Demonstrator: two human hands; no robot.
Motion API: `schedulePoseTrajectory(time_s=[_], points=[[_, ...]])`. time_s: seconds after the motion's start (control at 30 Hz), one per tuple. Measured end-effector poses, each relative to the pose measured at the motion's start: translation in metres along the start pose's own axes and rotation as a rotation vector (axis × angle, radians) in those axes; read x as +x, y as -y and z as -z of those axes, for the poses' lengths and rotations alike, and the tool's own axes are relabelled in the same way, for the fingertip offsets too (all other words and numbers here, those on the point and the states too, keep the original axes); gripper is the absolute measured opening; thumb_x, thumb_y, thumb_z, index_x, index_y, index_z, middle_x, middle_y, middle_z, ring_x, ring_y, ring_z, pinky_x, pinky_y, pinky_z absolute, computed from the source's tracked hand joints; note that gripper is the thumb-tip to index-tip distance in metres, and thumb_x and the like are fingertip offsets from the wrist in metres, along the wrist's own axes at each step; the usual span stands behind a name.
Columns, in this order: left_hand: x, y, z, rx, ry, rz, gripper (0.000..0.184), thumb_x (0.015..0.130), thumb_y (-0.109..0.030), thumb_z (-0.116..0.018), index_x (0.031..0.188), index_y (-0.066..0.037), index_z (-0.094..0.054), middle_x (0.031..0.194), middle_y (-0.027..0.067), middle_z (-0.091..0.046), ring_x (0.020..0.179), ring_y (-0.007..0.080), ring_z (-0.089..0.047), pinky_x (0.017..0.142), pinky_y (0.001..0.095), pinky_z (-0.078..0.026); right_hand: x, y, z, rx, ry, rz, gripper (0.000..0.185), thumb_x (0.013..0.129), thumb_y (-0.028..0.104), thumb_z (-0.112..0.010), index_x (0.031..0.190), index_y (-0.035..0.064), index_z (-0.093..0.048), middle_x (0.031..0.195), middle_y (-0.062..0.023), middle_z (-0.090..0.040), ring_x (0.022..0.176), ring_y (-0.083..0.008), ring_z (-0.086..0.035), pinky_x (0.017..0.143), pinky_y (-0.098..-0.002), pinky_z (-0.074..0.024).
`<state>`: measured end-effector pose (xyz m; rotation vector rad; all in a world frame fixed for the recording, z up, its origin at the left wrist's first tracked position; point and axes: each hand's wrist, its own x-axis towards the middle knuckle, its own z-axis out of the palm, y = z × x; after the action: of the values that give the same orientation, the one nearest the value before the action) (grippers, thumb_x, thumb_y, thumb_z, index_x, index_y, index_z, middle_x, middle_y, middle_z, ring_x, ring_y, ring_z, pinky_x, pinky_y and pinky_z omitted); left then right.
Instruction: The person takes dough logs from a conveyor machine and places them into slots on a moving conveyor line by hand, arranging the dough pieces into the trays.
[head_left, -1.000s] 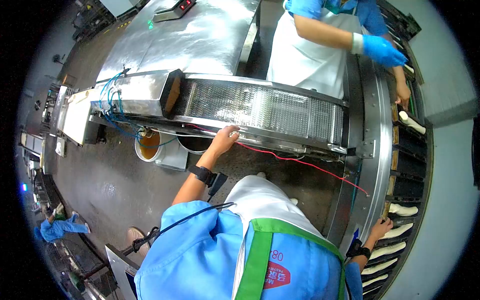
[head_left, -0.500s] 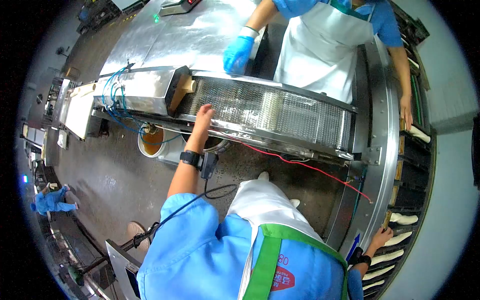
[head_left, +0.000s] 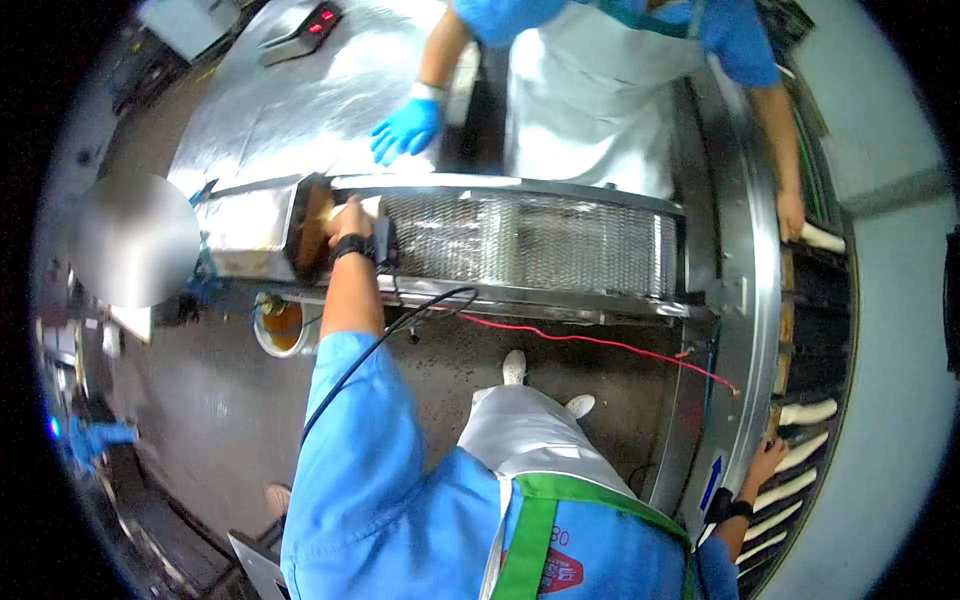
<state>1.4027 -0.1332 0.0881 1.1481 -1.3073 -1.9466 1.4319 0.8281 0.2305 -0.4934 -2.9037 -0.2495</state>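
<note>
At the outlet of a metal housing [head_left: 250, 232], my left hand [head_left: 348, 222] is closed around a pale dough piece [head_left: 372, 207] above the mesh conveyor belt [head_left: 540, 240]. Most of the piece is hidden by the fingers. A black wristband with a cabled box sits on that wrist. Far to the right, my right hand [head_left: 766, 462] is curled at the near end of a row of dark moulds [head_left: 815, 330]. Its fingers touch the end beside a long white dough strip [head_left: 803, 452]; what they grip is hidden.
Across the belt stands a co-worker in a white apron [head_left: 595, 100]. One blue-gloved hand [head_left: 408, 130] is over the steel table [head_left: 270, 120]; the other hand [head_left: 790, 215] is at the moulds. A scale [head_left: 300, 35], bucket [head_left: 283, 328] and red cable [head_left: 600, 343] are nearby.
My left hand has moved forward and left from the belt's near edge to the outlet and closed on the dough piece. The co-worker's gloved hand has moved left, fingers spread.
</note>
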Motion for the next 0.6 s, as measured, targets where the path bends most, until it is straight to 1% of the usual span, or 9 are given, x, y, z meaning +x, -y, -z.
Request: schedulePoseTrajectory(time_s=[0.2, 0.23, 0.37, 0.4, 0.43, 0.47, 0.5, 0.53, 0.6], points=[[-0.111, -0.034, -0.044, -0.013, 0.091, -0.046, 0.024, 0.079, -0.025, -0.048, 0.093, -0.007, -0.043, 0.078, 0.0020, -0.046, 0.066, 0.0129, -0.044, 0.057, 0.0242, -0.037, -0.008, 0.013, 0.006, -0.014, -0.047, -0.051, 0.032, 0.076, 0.017, -0.054, 0.103, 0.0034, -0.046, 0.117, -0.0168, -0.037, 0.102, -0.0326, -0.041, 0.077, -0.0392, -0.0409], [-0.132, -0.041, -0.044, 0.008, 0.122, -0.062, 0.025, 0.079, -0.024, -0.048, 0.096, -0.007, -0.042, 0.079, 0.0022, -0.045, 0.067, 0.0128, -0.045, 0.057, 0.0238, -0.038, -0.009, 0.027, 0.024, 0.123, -0.052, -0.085, 0.030, 0.075, 0.015, -0.054, 0.101, 0.0020, -0.046, 0.113, -0.0194, -0.039, 0.105, -0.0340, -0.039, 0.085, -0.0373, -0.0355], [-0.238, -0.078, -0.053, 0.125, 0.216, -0.135, 0.032, 0.079, -0.020, -0.047, 0.107, -0.006, -0.039, 0.086, 0.0027, -0.045, 0.071, 0.0127, -0.045, 0.060, 0.0222, -0.039, -0.008, 0.024, 0.027, 0.125, -0.050, -0.089, 0.030, 0.071, 0.013, -0.057, 0.097, 0.0011, -0.047, 0.113, -0.0184, -0.040, 0.099, -0.0340, -0.043, 0.082, -0.0384, -0.0382], [-0.275, -0.094, -0.060, 0.197, 0.219, -0.193, 0.035, 0.079, -0.019, -0.047, 0.110, -0.006, -0.038, 0.088, 0.0029, -0.045, 0.072, 0.0127, -0.045, 0.061, 0.0218, -0.039, -0.008, 0.024, 0.027, 0.192, -0.102, -0.071, 0.023, 0.071, 0.016, -0.055, 0.089, 0.0020, -0.049, 0.108, -0.0192, -0.042, 0.097, -0.0337, -0.044, 0.078, -0.0420, -0.0390], [-0.234, -0.090, -0.013, 0.431, 0.478, -0.415, 0.042, 0.076, -0.017, -0.049, 0.114, -0.006, -0.037, 0.097, 0.0064, -0.043, 0.088, 0.0177, -0.043, 0.074, 0.0261, -0.037, -0.007, 0.023, 0.024, 0.200, -0.092, -0.075, 0.024, 0.070, 0.014, -0.056, 0.089, 0.0015, -0.049, 0.107, -0.0194, -0.042, 0.096, -0.0333, -0.043, 0.077, -0.0423, -0.0382], [-0.297, -0.109, -0.039, 0.449, 0.375, -0.572, 0.043, 0.075, -0.013, -0.048, 0.116, -0.006, -0.035, 0.103, 0.0092, -0.043, 0.092, 0.0215, -0.043, 0.080, 0.0291, -0.035, -0.005, 0.018, 0.020, 0.217, -0.123, -0.055, 0.024, 0.068, 0.014, -0.057, 0.088, 0.0019, -0.050, 0.107, -0.0186, -0.040, 0.095, -0.0332, -0.043, 0.076, -0.0425, -0.0376], [-0.293, -0.125, -0.016, 0.593, 0.589, -0.565, 0.049, 0.080, -0.021, -0.044, 0.124, -0.007, -0.027, 0.117, 0.0129, -0.036, 0.101, 0.0223, -0.041, 0.084, 0.0324, -0.035, -0.004, 0.016, 0.018, 0.255, -0.143, -0.061, 0.024, 0.067, 0.013, -0.058, 0.087, 0.0028, -0.050, 0.106, -0.0177, -0.040, 0.091, -0.0337, -0.043, 0.075, -0.0424, -0.0374], [-0.322, -0.143, -0.029, 0.519, 0.420, -0.413, 0.055, 0.077, -0.025, -0.048, 0.124, -0.006, -0.026, 0.117, 0.0171, -0.037, 0.103, 0.0253, -0.041, 0.087, 0.0349, -0.034, -0.005, 0.019, 0.026, 0.247, -0.159, -0.050, 0.023, 0.067, 0.013, -0.059, 0.086, 0.0031, -0.050, 0.105, -0.0171, -0.040, 0.091, -0.0336, -0.043, 0.074, -0.0428, -0.0370], [-0.362, -0.166, -0.076, 0.435, 0.424, -0.389, 0.055, 0.077, -0.026, -0.049, 0.123, -0.005, -0.027, 0.116, 0.0179, -0.038, 0.103, 0.0262, -0.042, 0.086, 0.0352, -0.035, -0.005, 0.019, 0.033, 0.246, -0.152, -0.056, 0.023, 0.066, 0.013, -0.059, 0.085, 0.0035, -0.051, 0.105, -0.0161, -0.040, 0.091, -0.0330, -0.042, 0.074, -0.0426, -0.0363]])
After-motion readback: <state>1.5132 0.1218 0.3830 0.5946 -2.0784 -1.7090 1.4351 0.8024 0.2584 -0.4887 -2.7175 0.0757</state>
